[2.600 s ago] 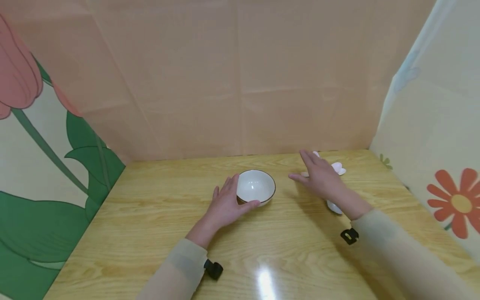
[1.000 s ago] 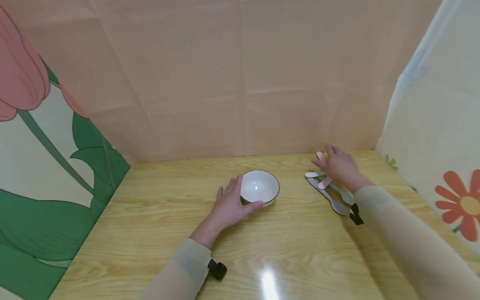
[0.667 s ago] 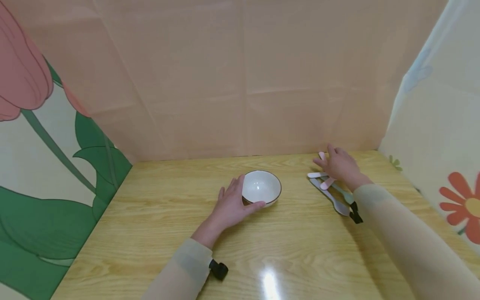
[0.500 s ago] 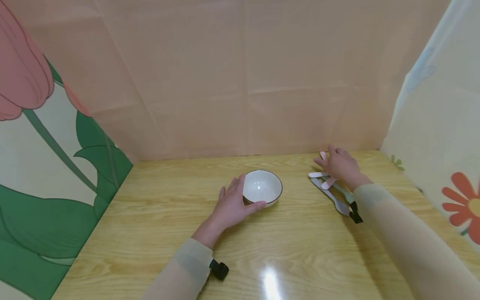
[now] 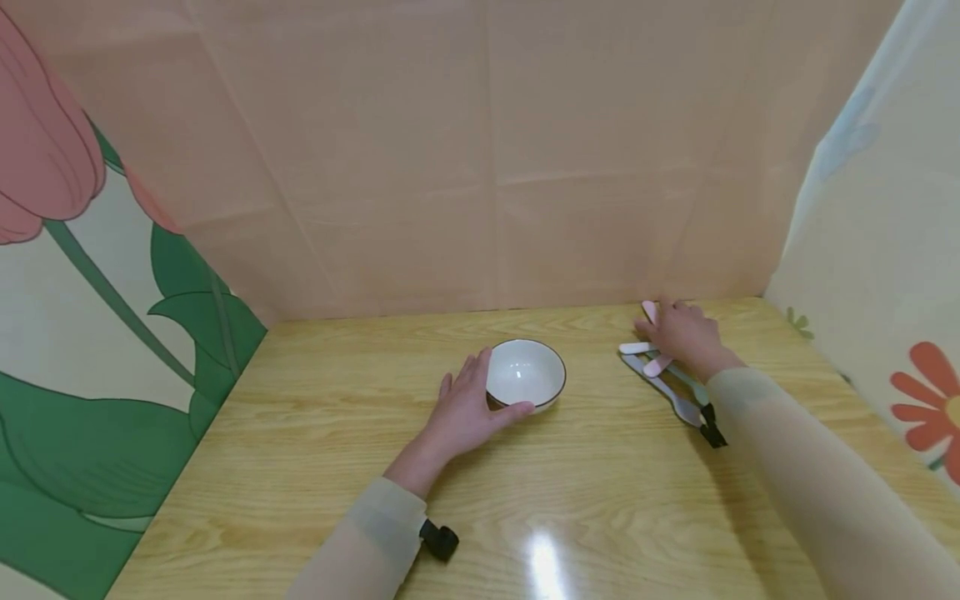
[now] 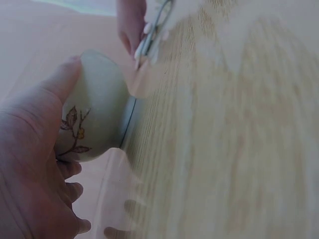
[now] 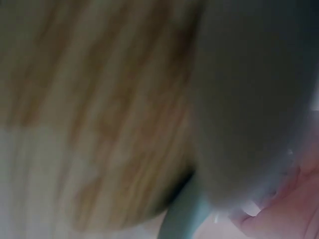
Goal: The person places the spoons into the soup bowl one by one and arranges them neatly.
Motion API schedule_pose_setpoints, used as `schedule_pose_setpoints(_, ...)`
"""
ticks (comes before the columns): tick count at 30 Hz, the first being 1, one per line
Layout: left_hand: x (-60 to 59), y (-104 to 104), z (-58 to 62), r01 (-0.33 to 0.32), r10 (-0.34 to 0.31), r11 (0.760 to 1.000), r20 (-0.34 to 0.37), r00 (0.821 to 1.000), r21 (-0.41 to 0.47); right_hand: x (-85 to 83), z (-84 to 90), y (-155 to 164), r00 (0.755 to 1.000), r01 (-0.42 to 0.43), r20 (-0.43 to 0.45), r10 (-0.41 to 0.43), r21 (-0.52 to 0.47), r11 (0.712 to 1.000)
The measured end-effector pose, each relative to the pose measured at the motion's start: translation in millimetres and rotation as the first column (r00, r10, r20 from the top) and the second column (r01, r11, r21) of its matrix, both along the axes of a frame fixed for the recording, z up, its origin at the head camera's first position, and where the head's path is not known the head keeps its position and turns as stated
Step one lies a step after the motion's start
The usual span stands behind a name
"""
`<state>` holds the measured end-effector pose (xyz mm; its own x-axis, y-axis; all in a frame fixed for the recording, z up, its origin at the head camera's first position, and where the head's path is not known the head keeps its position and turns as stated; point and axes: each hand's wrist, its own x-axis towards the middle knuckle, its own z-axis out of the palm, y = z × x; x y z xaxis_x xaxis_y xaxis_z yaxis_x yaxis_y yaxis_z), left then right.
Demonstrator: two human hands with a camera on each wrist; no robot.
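A white bowl [image 5: 526, 373] with a dark rim stands upright on the wooden table. My left hand [image 5: 463, 414] holds its near left side, thumb along the front and fingers behind. The left wrist view shows a leafy branch on the bowl's outer wall [image 6: 97, 107]. To the right, several spoons lie crossed in a pile: a grey spoon [image 5: 663, 390], a green spoon [image 5: 692, 382], a pink handle [image 5: 657, 365] and a white handle [image 5: 636, 348]. Over them my right hand [image 5: 686, 335] reaches down with bent fingers. Its fingertips are hidden, so I cannot tell whether they pinch a spoon.
The wooden table [image 5: 360, 467] ends at a plain peach backdrop [image 5: 390, 167]. Flower-printed sheets flank it, with a tulip at left and a red daisy [image 5: 926, 408] at right. In the right wrist view a large grey blur sits very close.
My right hand has moved right and back onto the spoons, and its raised fingers have lowered in the last half second. My left hand keeps its place on the bowl.
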<state>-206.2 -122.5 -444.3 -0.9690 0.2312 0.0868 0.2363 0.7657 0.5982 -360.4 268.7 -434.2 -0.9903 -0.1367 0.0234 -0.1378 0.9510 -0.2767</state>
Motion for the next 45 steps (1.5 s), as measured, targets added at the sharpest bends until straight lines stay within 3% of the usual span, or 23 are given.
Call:
schedule_pose_setpoints(8,-0.5,0.1,0.2,0.004,-0.004,1.000,0.003,1.000,0.007,-3.1,-0.5,0.8,0.998,-0.043,-0.033,0.045,0.067,0.997)
schedule_pose_setpoints(24,-0.1,-0.4,-1.3,0.009,-0.009,1.000,-0.011,1.000,0.023,-1.7,1.6,-2.4,0.999,-0.032,-0.016,0.034,0.069,0.997)
schedule_pose_setpoints(32,0.5,-0.8,1.2,0.013,-0.013,0.999,0.000,1.000,0.034,2.5,3.4,-0.5,0.998,-0.047,-0.049,0.045,-0.051,0.998)
schedule_pose_setpoints(38,2.3,-1.8,3.4,0.019,-0.019,0.998,0.000,1.000,0.054,10.5,14.8,-4.3,0.998,-0.060,-0.017,0.059,-0.094,0.994)
schedule_pose_setpoints(45,1.3,-2.3,2.3,0.020,-0.020,0.998,-0.002,1.000,0.066,22.8,30.5,-14.8,0.995,-0.094,-0.049,0.085,-0.217,0.972)
